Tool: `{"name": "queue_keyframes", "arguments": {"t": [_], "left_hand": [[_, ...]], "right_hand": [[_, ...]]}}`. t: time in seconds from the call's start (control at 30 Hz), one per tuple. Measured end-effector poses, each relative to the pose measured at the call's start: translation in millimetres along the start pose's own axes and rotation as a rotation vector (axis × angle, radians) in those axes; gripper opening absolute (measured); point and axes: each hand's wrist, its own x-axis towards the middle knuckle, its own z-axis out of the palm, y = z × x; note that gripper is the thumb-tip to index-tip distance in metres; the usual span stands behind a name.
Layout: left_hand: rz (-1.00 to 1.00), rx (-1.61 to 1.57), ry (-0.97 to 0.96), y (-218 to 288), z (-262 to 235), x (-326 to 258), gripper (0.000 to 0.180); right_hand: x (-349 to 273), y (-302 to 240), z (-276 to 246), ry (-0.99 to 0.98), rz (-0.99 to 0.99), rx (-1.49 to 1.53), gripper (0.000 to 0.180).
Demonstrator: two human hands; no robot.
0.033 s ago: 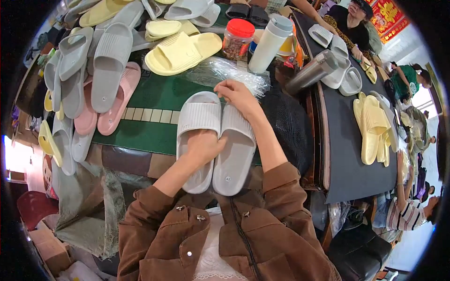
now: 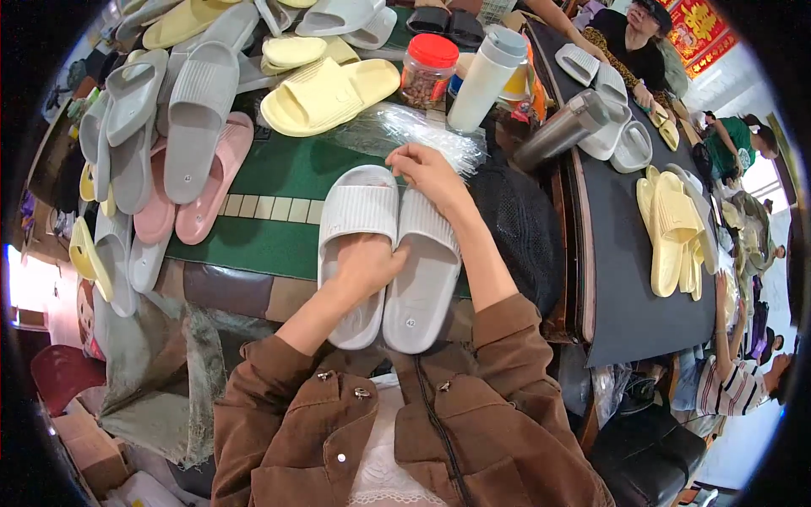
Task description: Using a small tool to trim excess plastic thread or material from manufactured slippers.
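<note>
A pair of grey slide slippers stands side by side at the table's front edge, toes away from me. My left hand reaches under the ribbed strap of the left slipper. Its thumb lies against the inner edge of the right slipper, so it grips the pair. My right hand rests over the toe of the right slipper, its fingertips pinched near the inner toe edges. Whatever those fingertips hold is hidden or too small to make out. Just beyond lies a bundle of thin clear plastic strands.
Grey slippers, pink slippers and a yellow slipper lie left and behind. A red-lidded jar, a white bottle and a steel tumbler stand behind. At right, a dark table bears more slippers; other people work there.
</note>
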Motion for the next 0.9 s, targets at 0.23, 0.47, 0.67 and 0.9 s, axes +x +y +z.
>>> {"name": "queue_keyframes", "arguments": {"t": [0.23,0.47,0.67,0.9], "left_hand": [[0.289,0.207,0.288,0,-7,-25,0.043],[0.503,-0.093,0.428,3,-45,-42,0.018],[0.520,-0.239,0.434,4,-67,43,0.022],[0.421,-0.471,0.251,-10,-44,77,0.024]], "right_hand": [[-14,4,2,0.154,-0.111,-0.023,0.016],[-19,6,5,0.200,-0.168,0.034,0.015],[-27,2,8,0.226,-0.140,0.048,0.013],[-26,7,5,0.240,-0.095,0.116,0.012]]}}
